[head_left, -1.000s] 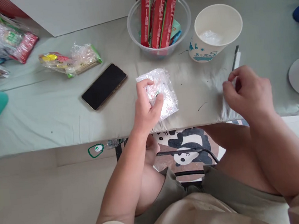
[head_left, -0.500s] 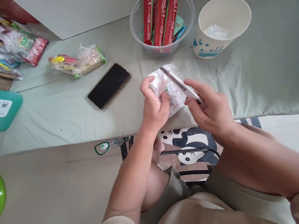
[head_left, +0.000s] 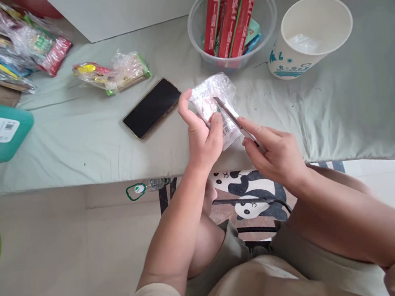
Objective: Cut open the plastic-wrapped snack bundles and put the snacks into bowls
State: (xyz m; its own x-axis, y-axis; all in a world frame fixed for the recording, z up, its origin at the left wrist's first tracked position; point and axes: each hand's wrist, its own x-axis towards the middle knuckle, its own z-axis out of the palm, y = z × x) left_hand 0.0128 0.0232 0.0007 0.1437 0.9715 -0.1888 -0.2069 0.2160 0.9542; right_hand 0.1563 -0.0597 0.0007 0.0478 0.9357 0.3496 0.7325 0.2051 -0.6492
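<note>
Shiny, crinkled clear packet (head_left: 208,97) near the bench's (head_left: 58,145) front edge
My left fingers (head_left: 216,123) clamp it; my right fingers (head_left: 257,130) clamp a cutter (head_left: 233,118).

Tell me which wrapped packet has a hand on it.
The clear packet right of the phone: the left hand is on it, while the yellow-and-green packet and the pile farther left lie untouched.
</note>
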